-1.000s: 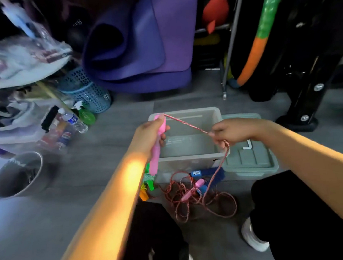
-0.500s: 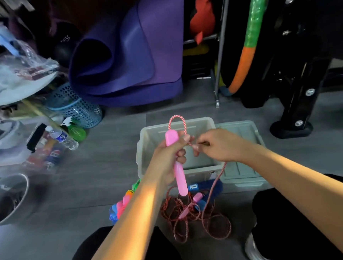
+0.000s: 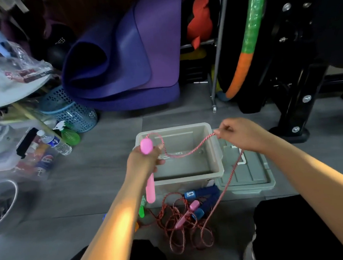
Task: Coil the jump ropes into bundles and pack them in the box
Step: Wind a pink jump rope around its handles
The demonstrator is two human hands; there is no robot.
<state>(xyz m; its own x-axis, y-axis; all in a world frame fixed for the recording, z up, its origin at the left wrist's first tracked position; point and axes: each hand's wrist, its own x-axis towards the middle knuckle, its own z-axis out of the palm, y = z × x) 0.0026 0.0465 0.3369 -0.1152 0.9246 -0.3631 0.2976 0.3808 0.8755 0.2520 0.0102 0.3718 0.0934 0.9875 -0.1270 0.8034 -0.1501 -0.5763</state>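
Note:
My left hand (image 3: 143, 164) grips a pink jump-rope handle (image 3: 150, 188) upright over the near left corner of the clear plastic box (image 3: 218, 159). A small loop of the red-and-white rope (image 3: 190, 150) lies pinned against the handle. My right hand (image 3: 241, 134) pinches the rope above the box's right rim, and the cord sags between both hands. The rest of the rope falls to a loose tangle (image 3: 184, 227) on the floor with the second pink handle (image 3: 187, 214). The box holds nothing visible. A blue-handled rope (image 3: 205, 196) lies in front of it.
The box's grey lid (image 3: 247, 173) lies flat to its right. Green and orange handles (image 3: 141, 211) peek out beside my left forearm. A purple rolled mat (image 3: 122, 58), a blue mesh basket (image 3: 69, 112), bottles (image 3: 56, 142) and black equipment legs (image 3: 294, 110) stand behind. My knees frame the near floor.
My right hand has pulled away to the right, drawing out a length of rope from the handle. A loop stays held against the pink handle in my left hand.

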